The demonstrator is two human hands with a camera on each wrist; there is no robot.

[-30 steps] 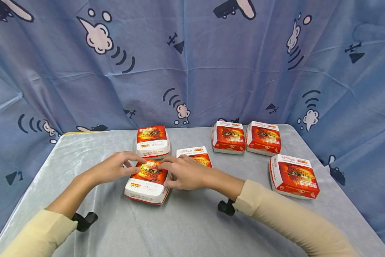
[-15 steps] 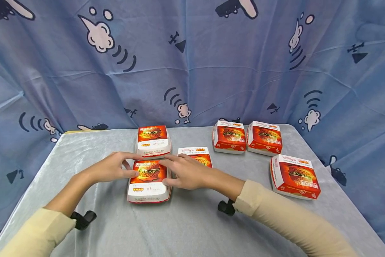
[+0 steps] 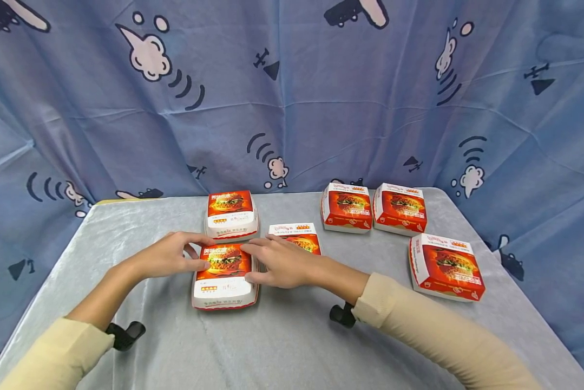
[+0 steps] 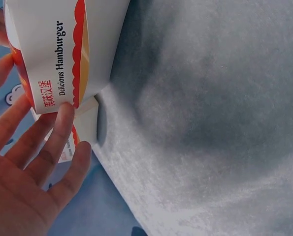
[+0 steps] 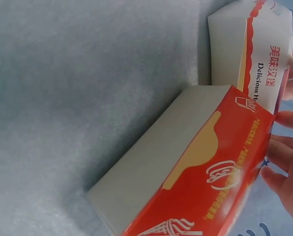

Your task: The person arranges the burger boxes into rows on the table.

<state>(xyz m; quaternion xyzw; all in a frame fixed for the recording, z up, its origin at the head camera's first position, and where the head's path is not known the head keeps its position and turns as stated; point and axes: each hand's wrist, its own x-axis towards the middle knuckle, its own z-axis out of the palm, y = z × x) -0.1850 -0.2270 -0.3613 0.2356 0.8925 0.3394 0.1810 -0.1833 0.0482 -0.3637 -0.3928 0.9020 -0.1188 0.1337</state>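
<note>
Directly before me on the grey cloth lies a hamburger box (image 3: 225, 284), its burger picture upward and its white flap towards me. My left hand (image 3: 172, 257) holds its left side, the index finger reaching along the far edge and the thumb at the side. From the right, my right hand (image 3: 282, 262) holds the opposite side with thumb and fingers. In the left wrist view, fingertips meet the hamburger box's white side wall (image 4: 52, 54). Partly behind my right hand is a second hamburger box (image 3: 299, 235), whose red side (image 5: 205, 172) fills the right wrist view's foreground.
Another hamburger box (image 3: 230, 216) stands just behind the held one, facing the same way. Two more, a left one (image 3: 346, 208) and a right one (image 3: 400, 210), sit side by side at the back. One (image 3: 447, 268) lies further right. A blue patterned curtain (image 3: 292, 97) hangs behind the table.
The hamburger box between my hands has turned from slightly tilted to nearly square with the box behind it, mostly in the first half second. Both hands have barely shifted.
</note>
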